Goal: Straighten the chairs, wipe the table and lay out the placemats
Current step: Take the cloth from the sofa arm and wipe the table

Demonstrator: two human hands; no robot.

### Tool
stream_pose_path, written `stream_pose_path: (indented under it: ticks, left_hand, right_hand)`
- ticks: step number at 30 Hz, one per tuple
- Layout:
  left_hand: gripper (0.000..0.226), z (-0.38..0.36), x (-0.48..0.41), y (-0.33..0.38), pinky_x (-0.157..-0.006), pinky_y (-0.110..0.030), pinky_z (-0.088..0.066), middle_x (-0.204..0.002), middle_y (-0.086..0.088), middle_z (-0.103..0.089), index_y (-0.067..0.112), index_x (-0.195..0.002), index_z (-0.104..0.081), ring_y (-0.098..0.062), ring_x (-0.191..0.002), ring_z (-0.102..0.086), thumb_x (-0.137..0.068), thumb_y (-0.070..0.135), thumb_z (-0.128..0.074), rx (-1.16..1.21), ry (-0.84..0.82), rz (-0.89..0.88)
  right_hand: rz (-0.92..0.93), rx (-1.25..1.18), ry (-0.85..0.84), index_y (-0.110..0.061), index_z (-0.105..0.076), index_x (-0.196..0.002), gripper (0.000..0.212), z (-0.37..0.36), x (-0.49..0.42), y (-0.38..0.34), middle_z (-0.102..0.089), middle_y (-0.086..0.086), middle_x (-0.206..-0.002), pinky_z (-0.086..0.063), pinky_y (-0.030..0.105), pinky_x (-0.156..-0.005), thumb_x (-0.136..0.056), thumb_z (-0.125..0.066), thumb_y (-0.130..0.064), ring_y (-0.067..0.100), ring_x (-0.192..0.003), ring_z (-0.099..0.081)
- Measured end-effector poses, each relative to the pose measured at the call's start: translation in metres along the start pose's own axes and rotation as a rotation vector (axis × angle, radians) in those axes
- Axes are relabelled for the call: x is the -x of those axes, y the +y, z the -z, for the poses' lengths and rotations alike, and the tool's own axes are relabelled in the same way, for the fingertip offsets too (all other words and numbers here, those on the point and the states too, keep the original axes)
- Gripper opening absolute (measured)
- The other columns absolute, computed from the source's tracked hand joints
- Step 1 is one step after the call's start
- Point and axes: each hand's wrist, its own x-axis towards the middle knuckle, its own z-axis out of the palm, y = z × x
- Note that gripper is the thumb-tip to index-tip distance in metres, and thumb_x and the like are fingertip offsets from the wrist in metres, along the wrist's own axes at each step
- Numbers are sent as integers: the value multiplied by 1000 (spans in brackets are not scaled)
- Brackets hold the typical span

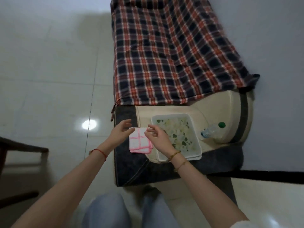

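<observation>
Left hand [120,131] relaxed beside cloth [139,143], right hand [158,137] pinching its edge

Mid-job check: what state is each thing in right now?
cloth: folded, lying flat.
placemats: stacked, not yet laid out.
bottle: green cap on.
blanket: spread out.
left hand: fingers relaxed, at the cloth's corner.
right hand: at the cloth's edge, grip unclear.

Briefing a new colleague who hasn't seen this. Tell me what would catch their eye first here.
The big red-and-navy plaid blanket draped over the sofa dominates. Nearer, the left hand and right hand meet at a folded pink-checked cloth, beside leaf-patterned placemats and a green-capped bottle.
</observation>
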Motion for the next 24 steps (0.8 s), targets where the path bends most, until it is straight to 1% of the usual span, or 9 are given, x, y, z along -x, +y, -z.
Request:
stream_pose_path:
  ticks: [2,5,9,13,15,17,19,21,24]
  left_hand:
    - [59,-26,-30,-22,-102,-41,-48,-141,-8,-54,18,-146,-40,-24,-124,-54,-93,31,-63,-17,37,71]
    - [65,-60,-74,-67,-104,-41,-45,-141,-12,-53,12,-148,-37,-28,-125,-53,-91,28,-66,-51,99,162]
    - [74,-84,-114,-119,-103,-49,-46,-141,-14,-49,12,-148,-34,-31,-126,-52,-86,32,-70,-128,241,206]
    - [83,-97,-138,-155,-109,-48,-38,-145,-18,-39,11,-149,-31,-34,-133,-40,-82,27,-75,-216,389,226]
    - [86,-100,-142,-159,-105,-46,-43,-139,-15,-43,11,-149,-30,-31,-126,-46,-79,25,-78,-195,451,213]
    - [85,-102,-147,-162,-89,-36,-49,-122,-10,-55,9,-146,-32,-25,-108,-57,-77,22,-81,-103,479,224]
    - [74,-103,-151,-161,-75,-26,-47,-103,-5,-61,7,-137,-41,-19,-94,-61,-76,19,-81,-43,474,243]
    - [51,-104,-153,-160,-63,-17,-42,-94,-2,-64,6,-121,-57,-15,-84,-60,-77,18,-80,-69,467,241]
    - [24,-108,-151,-156,-58,-16,-40,-86,-3,-68,10,-99,-67,-12,-73,-58,-80,22,-77,-101,424,129]
  right_hand:
    - [-4,46,-58,-15,-50,-139,48,4,-34,23,-60,4,-130,-48,25,-94,-94,-61,-29,14,-111,-58]
    - [8,139,-141,-14,-50,-138,47,0,-84,62,-60,5,-129,-47,27,-97,-94,-61,-28,17,-114,-57]
    - [82,312,-198,-10,-50,-139,48,-16,-135,96,-60,7,-132,-40,22,-97,-96,-59,-28,19,-120,-55]
    - [202,484,-253,-8,-53,-136,46,-38,-184,132,-59,12,-134,-37,33,-105,-94,-59,-26,28,-123,-54]
    - [246,570,-268,-13,-53,-137,47,-48,-197,145,-58,10,-134,-38,40,-107,-93,-58,-31,30,-123,-52]
    - [290,666,-255,-19,-52,-136,47,-57,-203,156,-57,6,-132,-40,46,-103,-92,-56,-34,29,-121,-51]
    - [340,755,-222,-21,-50,-136,47,-62,-206,162,-55,5,-132,-38,43,-100,-92,-56,-32,28,-120,-47]
    - [385,807,-186,-21,-51,-135,46,-64,-207,163,-54,5,-128,-36,39,-96,-90,-58,-30,28,-116,-47]
    - [409,831,-139,-20,-59,-121,34,-63,-210,166,-54,5,-116,-35,36,-89,-89,-57,-32,26,-108,-48]
